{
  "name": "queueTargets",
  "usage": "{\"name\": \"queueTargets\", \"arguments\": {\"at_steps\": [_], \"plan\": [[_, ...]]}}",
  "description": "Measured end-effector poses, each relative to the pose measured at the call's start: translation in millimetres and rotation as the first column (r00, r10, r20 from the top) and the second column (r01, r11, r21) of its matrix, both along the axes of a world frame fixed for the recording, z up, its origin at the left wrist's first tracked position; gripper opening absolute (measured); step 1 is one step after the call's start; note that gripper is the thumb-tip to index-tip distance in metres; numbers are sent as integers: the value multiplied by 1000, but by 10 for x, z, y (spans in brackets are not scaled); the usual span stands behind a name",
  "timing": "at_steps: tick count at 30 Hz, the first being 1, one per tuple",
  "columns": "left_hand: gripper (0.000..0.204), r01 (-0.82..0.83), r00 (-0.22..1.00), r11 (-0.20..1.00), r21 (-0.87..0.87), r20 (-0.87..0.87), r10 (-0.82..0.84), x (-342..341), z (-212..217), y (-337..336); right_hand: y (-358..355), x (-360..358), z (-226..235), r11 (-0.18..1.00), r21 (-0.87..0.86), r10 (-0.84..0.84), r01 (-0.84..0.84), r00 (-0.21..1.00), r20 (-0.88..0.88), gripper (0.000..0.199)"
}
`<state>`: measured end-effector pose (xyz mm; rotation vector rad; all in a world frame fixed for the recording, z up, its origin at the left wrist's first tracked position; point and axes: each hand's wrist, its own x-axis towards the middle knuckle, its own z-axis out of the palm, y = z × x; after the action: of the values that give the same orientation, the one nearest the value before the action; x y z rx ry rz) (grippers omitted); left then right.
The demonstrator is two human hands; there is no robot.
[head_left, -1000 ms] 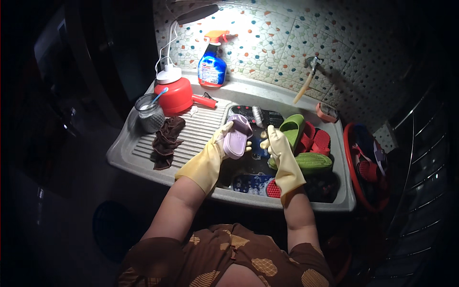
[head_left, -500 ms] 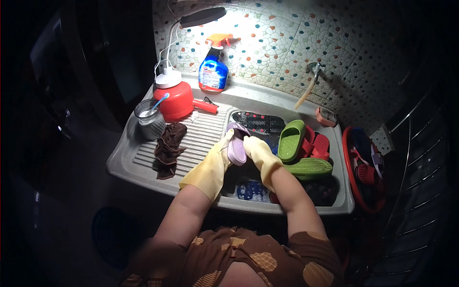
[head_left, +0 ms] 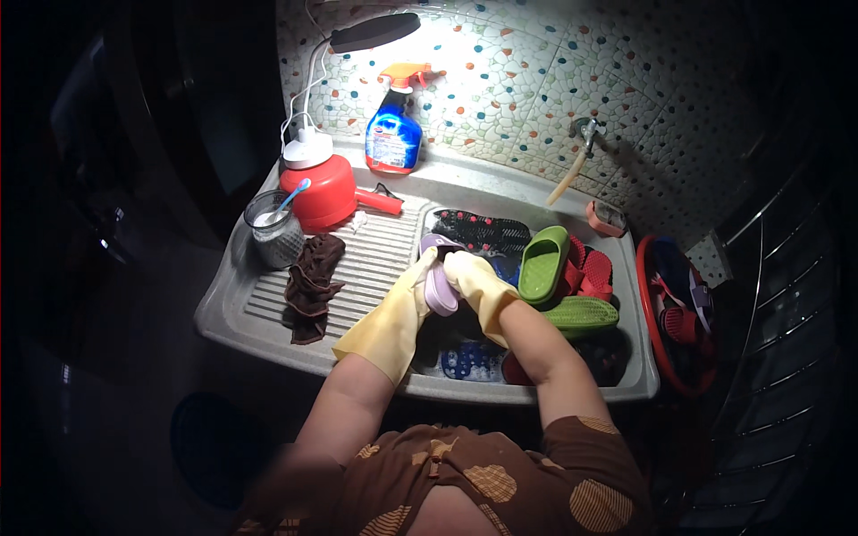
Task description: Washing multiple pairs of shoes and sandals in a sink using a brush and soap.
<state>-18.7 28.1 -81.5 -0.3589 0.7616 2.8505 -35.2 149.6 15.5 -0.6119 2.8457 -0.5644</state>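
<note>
Over the sink basin I hold a lilac slide slipper (head_left: 441, 295), its strap end pointing away from me. My left hand (head_left: 420, 277), in a pale yellow rubber glove, is closed round its left edge. In a matching glove, my right hand (head_left: 464, 272) presses at the strap opening with its fingers curled in. Whether those fingers hold anything is hidden. Right of my hands lie a green clog (head_left: 543, 265), a second green clog (head_left: 579, 314) and red slippers (head_left: 596, 272). A black sole with red dots (head_left: 483, 230) lies behind, and a blue dotted sole (head_left: 469, 359) sits nearer me.
On the ribbed drainboard (head_left: 375, 259) are a brown cloth (head_left: 315, 279), a glass jar (head_left: 275, 237) with a blue-handled brush, and a red jug (head_left: 318, 195). A blue spray bottle (head_left: 393, 138), lamp (head_left: 375, 32) and tap (head_left: 587, 132) stand behind. Right is a red basin (head_left: 647, 313) of footwear.
My right hand has shifted left and inward over the strap opening, covering more of the lilac slipper. The left hand keeps its hold. The whole view has shifted slightly.
</note>
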Motion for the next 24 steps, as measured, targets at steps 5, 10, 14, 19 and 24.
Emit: {"name": "queueTargets", "arguments": {"at_steps": [5,10,14,19,24], "plan": [[50,32,999,999,-6,-5,-32,3,-18,12,221,476,348,966,197,-235,168,886,399,64],[50,65,998,998,1,-24,-65,48,-54,-18,419,552,376,980,199,-72,12,952,298,62],[50,102,991,995,-21,-79,-104,28,-63,10,32,-119,-69,1000,-8,-9,11,976,216,47],[53,-4,999,999,-39,54,6,-62,-71,47,-63,-261,-163,973,74,-230,217,913,336,41],[53,49,999,999,12,-17,-49,-79,-101,-6,317,121,-40,936,-34,-343,351,930,133,50]]}}
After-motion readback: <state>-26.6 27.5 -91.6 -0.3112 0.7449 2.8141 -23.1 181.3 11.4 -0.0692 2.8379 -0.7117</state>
